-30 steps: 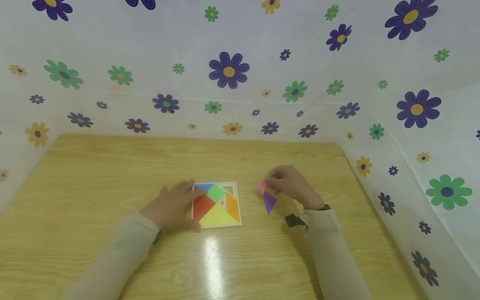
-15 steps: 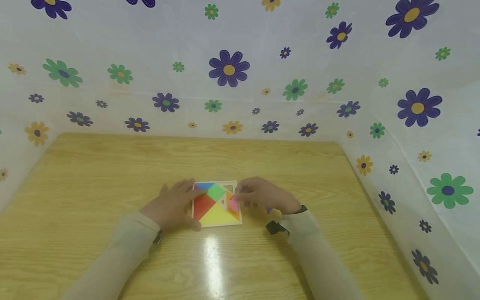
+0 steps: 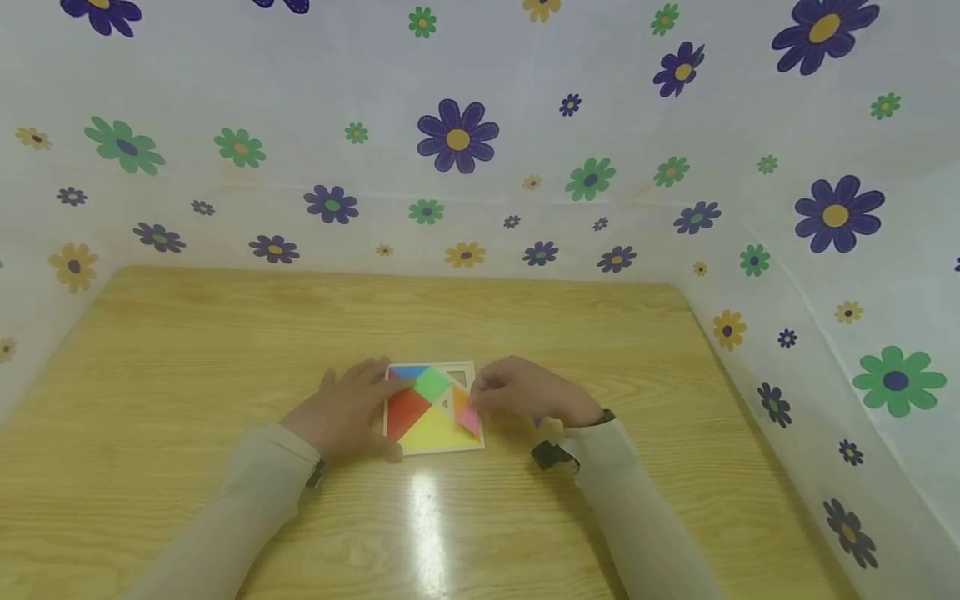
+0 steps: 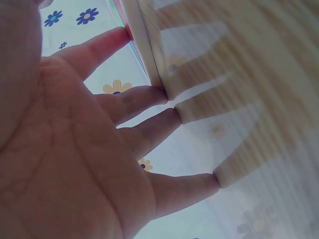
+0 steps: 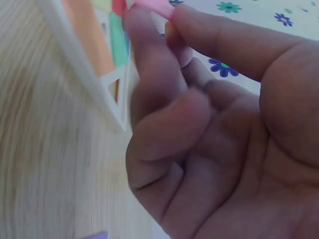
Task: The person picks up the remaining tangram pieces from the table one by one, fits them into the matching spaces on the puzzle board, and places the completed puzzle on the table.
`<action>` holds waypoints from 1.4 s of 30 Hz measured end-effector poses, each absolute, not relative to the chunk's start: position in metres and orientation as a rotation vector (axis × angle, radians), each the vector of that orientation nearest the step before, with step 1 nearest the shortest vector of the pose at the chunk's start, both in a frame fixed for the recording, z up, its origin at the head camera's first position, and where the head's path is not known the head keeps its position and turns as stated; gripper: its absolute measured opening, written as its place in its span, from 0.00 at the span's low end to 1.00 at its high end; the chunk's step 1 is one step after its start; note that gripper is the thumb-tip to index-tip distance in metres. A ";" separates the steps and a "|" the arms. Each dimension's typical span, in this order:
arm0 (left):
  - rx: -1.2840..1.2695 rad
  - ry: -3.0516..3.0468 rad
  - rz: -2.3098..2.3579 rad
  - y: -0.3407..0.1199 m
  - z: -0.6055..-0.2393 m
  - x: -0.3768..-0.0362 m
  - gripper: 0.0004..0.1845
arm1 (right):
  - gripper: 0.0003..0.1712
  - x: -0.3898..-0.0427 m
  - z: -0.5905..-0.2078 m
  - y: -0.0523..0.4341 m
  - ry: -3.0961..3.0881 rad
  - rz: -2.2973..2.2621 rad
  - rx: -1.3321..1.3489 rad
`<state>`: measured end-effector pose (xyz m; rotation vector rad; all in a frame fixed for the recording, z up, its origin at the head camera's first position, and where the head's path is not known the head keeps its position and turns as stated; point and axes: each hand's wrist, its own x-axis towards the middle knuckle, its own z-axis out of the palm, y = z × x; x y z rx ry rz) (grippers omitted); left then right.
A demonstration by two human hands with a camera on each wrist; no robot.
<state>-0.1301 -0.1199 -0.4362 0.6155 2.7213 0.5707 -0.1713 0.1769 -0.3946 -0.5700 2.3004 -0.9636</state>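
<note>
A square tangram board (image 3: 438, 452) lies on the table, with blue (image 3: 408, 370), green (image 3: 432, 385), red (image 3: 407, 414), yellow (image 3: 437, 433) and orange (image 3: 460, 401) pieces in it. Two triangular recesses show bare board, at the top right corner and left of the orange piece. My left hand (image 3: 341, 417) rests along the board's left side, fingers spread, index fingertip over the blue piece. With thumb and fingers, my right hand (image 3: 532, 392) pinches a pink tangram piece (image 3: 469, 421), tilted over the orange one; the right wrist view shows this pink piece (image 5: 157, 7) at its top edge.
A purple tangram piece (image 3: 538, 422) lies on the wooden table (image 3: 300, 517), mostly hidden under my right wrist; its tip (image 5: 97, 235) shows in the right wrist view. White flower-printed sheeting (image 3: 510, 92) stands behind and beside the table.
My right hand has carried the pink piece left from beside the purple piece to above the board's right side. The pink piece has since tilted lower. My left hand has stayed put.
</note>
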 end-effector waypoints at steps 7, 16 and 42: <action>0.611 2.709 0.587 -0.120 -0.433 -0.129 0.51 | 0.11 -0.178 -0.400 0.163 2.402 -1.017 -0.530; 0.621 2.705 0.589 -0.121 -0.434 -0.129 0.51 | 0.14 -0.186 -0.411 0.149 2.413 -1.034 -0.530; 0.646 2.724 0.562 -0.120 -0.436 -0.131 0.51 | 0.11 -0.183 -0.416 0.136 2.589 -0.743 -0.498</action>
